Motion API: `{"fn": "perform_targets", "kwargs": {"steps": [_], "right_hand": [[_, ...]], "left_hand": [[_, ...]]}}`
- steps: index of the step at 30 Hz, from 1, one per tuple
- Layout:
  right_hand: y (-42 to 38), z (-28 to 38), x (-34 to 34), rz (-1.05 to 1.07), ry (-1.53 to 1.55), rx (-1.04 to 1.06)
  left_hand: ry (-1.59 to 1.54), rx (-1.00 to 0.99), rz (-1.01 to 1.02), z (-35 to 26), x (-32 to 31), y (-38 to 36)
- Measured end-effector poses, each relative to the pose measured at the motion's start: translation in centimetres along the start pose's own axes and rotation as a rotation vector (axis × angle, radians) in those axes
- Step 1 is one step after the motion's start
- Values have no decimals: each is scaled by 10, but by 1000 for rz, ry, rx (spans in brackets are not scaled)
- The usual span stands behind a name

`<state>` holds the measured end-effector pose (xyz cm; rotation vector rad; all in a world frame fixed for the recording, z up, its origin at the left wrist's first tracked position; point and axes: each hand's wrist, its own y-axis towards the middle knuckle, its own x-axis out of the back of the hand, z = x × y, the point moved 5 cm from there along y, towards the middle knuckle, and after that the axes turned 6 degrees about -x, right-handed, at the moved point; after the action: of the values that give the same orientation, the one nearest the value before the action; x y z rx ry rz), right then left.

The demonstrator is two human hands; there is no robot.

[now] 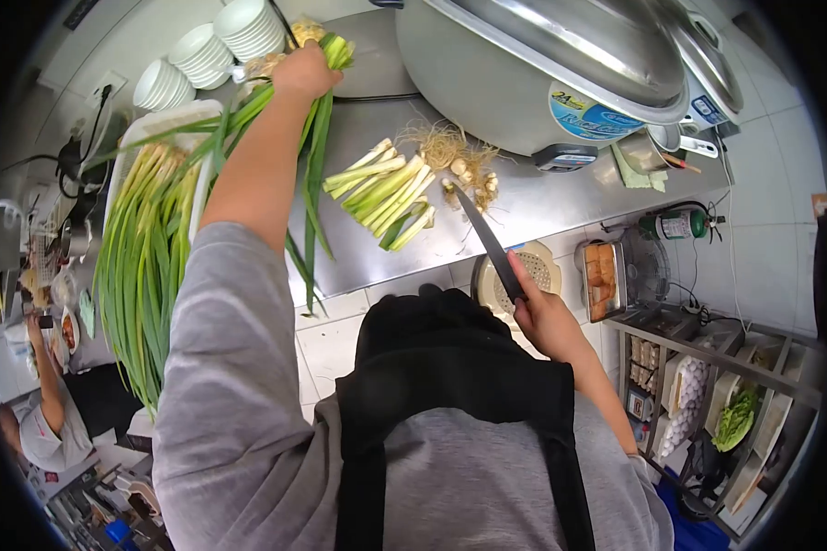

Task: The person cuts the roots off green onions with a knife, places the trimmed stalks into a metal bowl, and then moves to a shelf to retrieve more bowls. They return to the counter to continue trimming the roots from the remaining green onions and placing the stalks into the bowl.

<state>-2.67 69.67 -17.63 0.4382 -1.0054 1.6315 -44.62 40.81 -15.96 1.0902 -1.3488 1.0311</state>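
Observation:
My left hand (307, 72) is closed around a bunch of green onion tops (314, 147), whose long leaves hang down over the counter edge. In my right hand (549, 320) is a kitchen knife (489, 241), its tip resting near cut-off root ends (469, 174). Between my hands, a pile of cut green onion stalks (383, 193) lies on the steel counter (358, 266). To the left, a white tray (206, 174) holds long whole green onions (142, 248), their leaves drooping over its front.
A large rice cooker (487, 83) stands at the back. Stacked white bowls (198, 53) line the wall at left. A tray of brown blocks (601, 275) and a shelf rack (708, 367) are at right. Another person (55, 432) works at far left.

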Motion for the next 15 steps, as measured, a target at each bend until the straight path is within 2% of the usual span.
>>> {"fn": "perform_targets", "kwargs": {"steps": [2, 4, 6, 8, 9, 11, 13, 14, 15], "right_hand": [[-6, -6, 2, -26, -12, -16], [-12, -14, 4, -14, -6, -58], [-19, -24, 4, -22, -7, -75], [-25, -30, 10, -23, -2, -89], [-29, -32, 12, 38, 51, -150], [-32, -42, 10, 100, 112, -212], [-31, -59, -5, 278, 389, -234], [-28, -63, -7, 282, 393, -235], [-24, -66, -11, 374, 428, -254]], "left_hand": [[5, -45, 61, -3, -26, 9], [183, -142, -47, -12, -46, 3], [171, -132, -48, -19, -52, -5], [136, -298, -536, -29, -41, -25], [29, -399, -589, -35, -34, -41], [-405, -492, -406, -53, -39, -90], [-496, -387, -103, -73, -64, -148], [-494, -386, -97, -83, -60, -172], [-313, -320, 64, -91, -62, -191]]}}
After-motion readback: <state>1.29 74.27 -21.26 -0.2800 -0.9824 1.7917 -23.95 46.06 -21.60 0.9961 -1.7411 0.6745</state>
